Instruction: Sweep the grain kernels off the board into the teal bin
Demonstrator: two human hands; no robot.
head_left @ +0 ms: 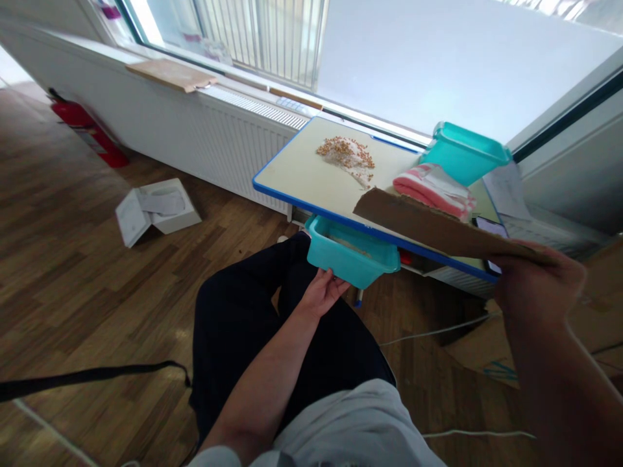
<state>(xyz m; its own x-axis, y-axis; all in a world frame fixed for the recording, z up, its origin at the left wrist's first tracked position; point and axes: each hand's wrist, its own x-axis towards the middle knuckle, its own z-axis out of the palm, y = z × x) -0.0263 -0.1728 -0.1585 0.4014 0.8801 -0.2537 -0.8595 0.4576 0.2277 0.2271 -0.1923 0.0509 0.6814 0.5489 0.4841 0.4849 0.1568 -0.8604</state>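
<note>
My left hand (325,292) is closed on the near side of a turquoise plastic bin (348,259), held just below the table's front edge. Some pale material shows inside the bin. A long strip of brown cardboard (428,224) is gripped at its right end by my right hand (540,282). The strip's far end reaches over the tabletop (292,165). Beyond that end lies a spread of small orange-brown grains or beads (346,154), mixed with whitish bits.
A folded pink-and-white towel (433,188) and a second turquoise bin (464,152) stand at the table's right. A phone (491,227) lies near the right edge. On the floor are an open white box (168,206) and a red fire extinguisher (92,130). Cables cross the floor.
</note>
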